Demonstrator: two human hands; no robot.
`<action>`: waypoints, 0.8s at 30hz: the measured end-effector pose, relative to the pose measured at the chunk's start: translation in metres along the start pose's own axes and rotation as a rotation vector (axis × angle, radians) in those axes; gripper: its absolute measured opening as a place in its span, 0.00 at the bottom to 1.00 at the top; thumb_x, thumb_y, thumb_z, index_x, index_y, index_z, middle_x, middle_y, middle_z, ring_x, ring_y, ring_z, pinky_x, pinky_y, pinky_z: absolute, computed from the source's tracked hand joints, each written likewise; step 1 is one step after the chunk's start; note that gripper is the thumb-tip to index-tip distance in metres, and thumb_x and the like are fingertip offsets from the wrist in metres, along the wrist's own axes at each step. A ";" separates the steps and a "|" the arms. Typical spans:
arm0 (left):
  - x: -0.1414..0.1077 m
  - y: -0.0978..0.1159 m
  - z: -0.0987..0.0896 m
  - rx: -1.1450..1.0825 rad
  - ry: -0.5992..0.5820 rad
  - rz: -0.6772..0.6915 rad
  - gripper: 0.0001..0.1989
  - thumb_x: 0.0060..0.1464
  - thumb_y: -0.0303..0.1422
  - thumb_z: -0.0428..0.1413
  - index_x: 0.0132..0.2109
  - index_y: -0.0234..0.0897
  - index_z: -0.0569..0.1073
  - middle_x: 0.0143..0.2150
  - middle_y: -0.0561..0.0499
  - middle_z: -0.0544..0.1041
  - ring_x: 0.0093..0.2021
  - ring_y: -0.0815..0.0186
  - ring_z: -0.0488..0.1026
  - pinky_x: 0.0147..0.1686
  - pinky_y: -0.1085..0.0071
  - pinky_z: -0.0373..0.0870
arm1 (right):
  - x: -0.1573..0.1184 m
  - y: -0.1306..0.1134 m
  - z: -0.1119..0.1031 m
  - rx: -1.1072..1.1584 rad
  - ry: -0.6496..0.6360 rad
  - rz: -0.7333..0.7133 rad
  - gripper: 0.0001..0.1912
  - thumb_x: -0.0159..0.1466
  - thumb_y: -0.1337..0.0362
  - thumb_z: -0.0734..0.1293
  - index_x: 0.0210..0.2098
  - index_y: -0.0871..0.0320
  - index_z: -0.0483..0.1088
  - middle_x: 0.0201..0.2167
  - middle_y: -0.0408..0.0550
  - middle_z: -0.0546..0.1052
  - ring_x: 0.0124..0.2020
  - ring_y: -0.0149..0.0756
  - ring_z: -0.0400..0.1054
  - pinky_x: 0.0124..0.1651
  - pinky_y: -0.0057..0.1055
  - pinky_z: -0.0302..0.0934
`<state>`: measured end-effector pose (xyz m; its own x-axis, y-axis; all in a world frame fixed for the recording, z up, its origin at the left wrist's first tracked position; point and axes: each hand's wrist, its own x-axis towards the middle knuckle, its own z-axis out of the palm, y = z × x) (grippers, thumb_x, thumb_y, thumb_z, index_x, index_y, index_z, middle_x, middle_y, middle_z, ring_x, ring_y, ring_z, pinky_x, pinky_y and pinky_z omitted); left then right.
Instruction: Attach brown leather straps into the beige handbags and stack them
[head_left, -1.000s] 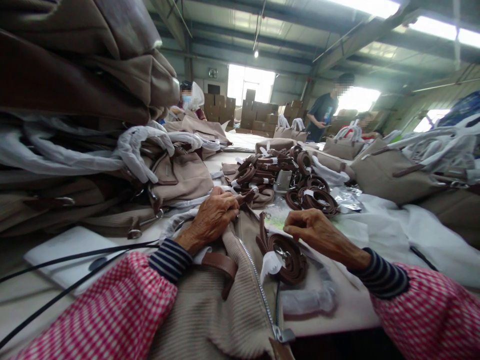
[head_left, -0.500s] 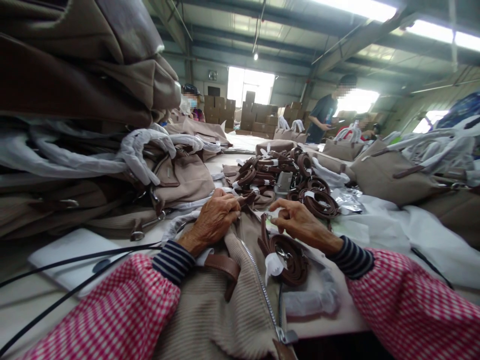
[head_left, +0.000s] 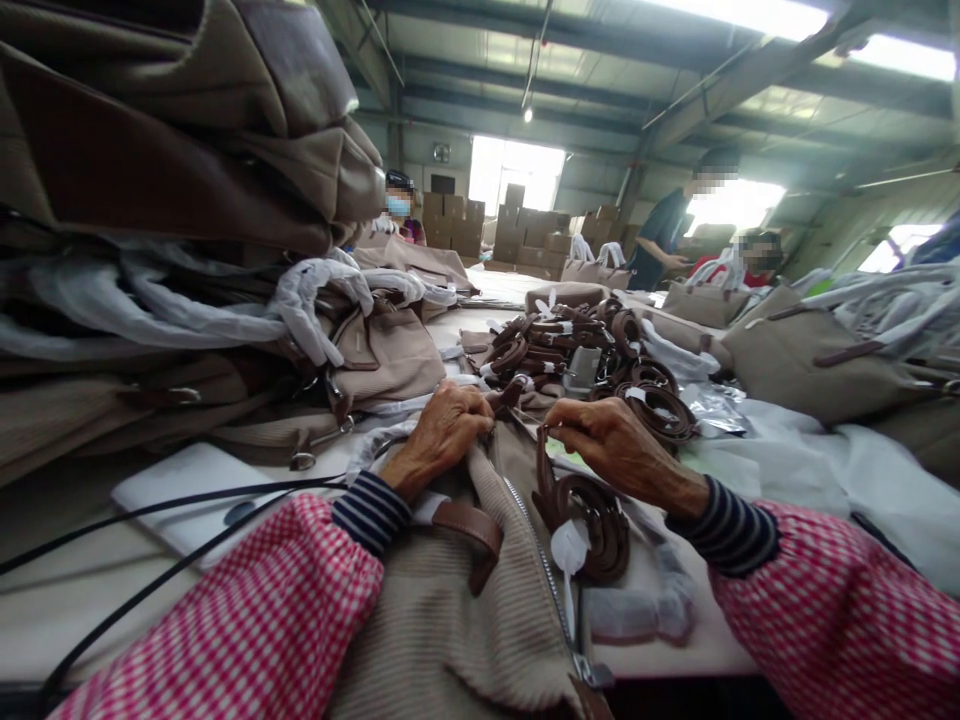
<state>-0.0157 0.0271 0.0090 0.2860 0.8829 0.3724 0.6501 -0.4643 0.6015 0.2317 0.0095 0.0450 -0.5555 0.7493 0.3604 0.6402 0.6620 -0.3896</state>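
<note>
In front of me lies a beige corduroy bag (head_left: 427, 620) with brown trim and its zipper (head_left: 536, 555) undone. My left hand (head_left: 448, 430) is closed on the far end of the bag's edge, beside a small brown tab (head_left: 508, 392). Just to the right, my right hand (head_left: 611, 445) pinches the free end of a coiled brown strap (head_left: 600, 535). The coil hangs or rests against the bag's right side, wrapped with a white tag (head_left: 570, 547). Its metal clip is partly hidden. A brown handle base (head_left: 472, 535) lies on the bag's left face.
Stacked bags (head_left: 187, 200) rise at the left over a white laptop-like slab (head_left: 191, 495) and black cables (head_left: 247, 488). Beyond my hands is a pile of coiled straps (head_left: 555, 345). More bags (head_left: 817, 350) stand at the right. Co-workers and cartons (head_left: 525, 240) are in the background.
My right hand's fingers have closed on the strap end, lifting it slightly. My left hand keeps its hold on the bag. The whole view has shifted a little.
</note>
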 end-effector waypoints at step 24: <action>-0.003 0.001 0.000 0.097 -0.008 0.091 0.09 0.53 0.28 0.51 0.30 0.37 0.75 0.36 0.47 0.80 0.43 0.55 0.70 0.53 0.53 0.62 | 0.028 -0.027 0.003 -0.132 -0.258 -0.129 0.07 0.63 0.73 0.62 0.30 0.58 0.68 0.24 0.40 0.67 0.26 0.30 0.58 0.34 0.30 0.48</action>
<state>-0.0166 0.0238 0.0085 0.3520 0.8383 0.4163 0.6865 -0.5336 0.4940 0.1972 0.0123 0.0625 -0.7424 0.6491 0.1660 0.6095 0.7572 -0.2349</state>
